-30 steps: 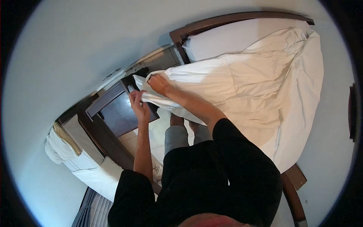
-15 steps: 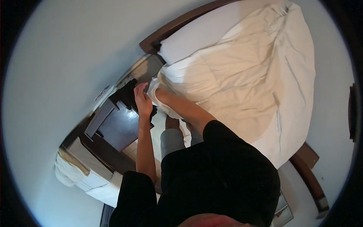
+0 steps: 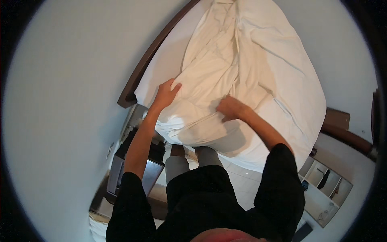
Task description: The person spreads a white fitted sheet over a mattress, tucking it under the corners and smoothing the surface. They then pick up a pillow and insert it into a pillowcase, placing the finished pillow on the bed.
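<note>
Right hand (image 3: 232, 108): grip unclear from here. Headboard (image 3: 154, 48) cut off up top. Items (image 3: 323, 180) in shelf unit (image 3: 316, 197) too small to name.

The cover (image 3: 209, 68) is creamy white, headboard (image 3: 135, 80) brown, shirt (image 3: 205, 201) black, shorts (image 3: 177, 167) grey.

Warm light on the bedding (image 3: 242, 72); soft shadow (image 3: 234, 143) toward four o'clock; black curved vignette at three and nine.

No lettering, number or sign is reading clearly: none is showing on the rumpled cream fabric cover (image 3: 209, 64) at twelve o'clock, the black short-sleeved cloth shirt (image 3: 205, 197) at six, or (too small for certainty) the white rectangular compartmented unit (image 3: 317, 198) at four.
</note>
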Demonstrator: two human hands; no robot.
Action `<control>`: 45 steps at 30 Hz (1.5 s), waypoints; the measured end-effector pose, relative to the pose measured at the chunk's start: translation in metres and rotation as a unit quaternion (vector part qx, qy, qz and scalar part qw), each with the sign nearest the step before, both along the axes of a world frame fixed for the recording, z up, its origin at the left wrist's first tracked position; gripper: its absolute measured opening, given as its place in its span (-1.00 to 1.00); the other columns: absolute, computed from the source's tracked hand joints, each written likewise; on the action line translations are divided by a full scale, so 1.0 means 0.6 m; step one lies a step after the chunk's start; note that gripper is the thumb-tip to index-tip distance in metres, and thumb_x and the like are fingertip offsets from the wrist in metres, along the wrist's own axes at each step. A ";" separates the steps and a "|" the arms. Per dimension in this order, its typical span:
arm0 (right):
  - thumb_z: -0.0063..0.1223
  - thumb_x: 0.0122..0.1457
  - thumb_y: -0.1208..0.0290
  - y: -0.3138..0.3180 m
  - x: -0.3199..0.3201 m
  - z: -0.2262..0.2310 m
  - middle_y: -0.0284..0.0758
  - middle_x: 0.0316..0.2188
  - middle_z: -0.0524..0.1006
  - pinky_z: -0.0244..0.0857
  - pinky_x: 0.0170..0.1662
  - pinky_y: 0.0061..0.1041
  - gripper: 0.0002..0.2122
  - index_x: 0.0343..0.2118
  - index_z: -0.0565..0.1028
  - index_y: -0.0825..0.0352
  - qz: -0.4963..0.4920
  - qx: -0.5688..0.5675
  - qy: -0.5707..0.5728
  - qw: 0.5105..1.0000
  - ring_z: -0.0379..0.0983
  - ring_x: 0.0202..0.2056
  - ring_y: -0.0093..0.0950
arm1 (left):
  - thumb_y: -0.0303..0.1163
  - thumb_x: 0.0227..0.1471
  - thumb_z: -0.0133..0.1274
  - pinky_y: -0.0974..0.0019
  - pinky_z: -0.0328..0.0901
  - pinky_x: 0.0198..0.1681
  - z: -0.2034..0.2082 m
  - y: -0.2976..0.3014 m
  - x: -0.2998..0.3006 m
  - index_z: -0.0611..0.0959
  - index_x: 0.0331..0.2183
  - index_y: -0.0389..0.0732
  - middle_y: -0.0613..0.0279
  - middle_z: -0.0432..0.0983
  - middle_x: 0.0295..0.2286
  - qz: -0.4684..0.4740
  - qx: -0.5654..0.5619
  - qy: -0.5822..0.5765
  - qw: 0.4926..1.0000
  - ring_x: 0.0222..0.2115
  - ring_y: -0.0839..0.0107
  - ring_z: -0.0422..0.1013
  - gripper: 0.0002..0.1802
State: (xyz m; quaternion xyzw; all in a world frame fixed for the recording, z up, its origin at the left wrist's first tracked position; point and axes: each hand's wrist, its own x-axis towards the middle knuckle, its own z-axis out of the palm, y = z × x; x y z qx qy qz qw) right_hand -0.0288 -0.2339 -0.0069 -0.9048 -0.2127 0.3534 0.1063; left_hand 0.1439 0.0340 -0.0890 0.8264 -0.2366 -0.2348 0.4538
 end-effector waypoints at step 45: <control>0.29 -0.30 0.48 -0.073 0.100 0.215 -0.27 -0.41 0.43 0.25 -0.06 -0.15 -0.70 -0.43 0.43 0.24 -0.357 0.215 -0.561 0.715 0.41 -0.24 -0.19 | -0.21 0.07 0.31 0.07 0.42 -0.06 0.033 -0.231 0.142 0.60 0.02 -0.28 -0.10 0.62 -0.16 0.025 0.112 -0.163 0.980 -0.14 -0.07 0.55 -0.47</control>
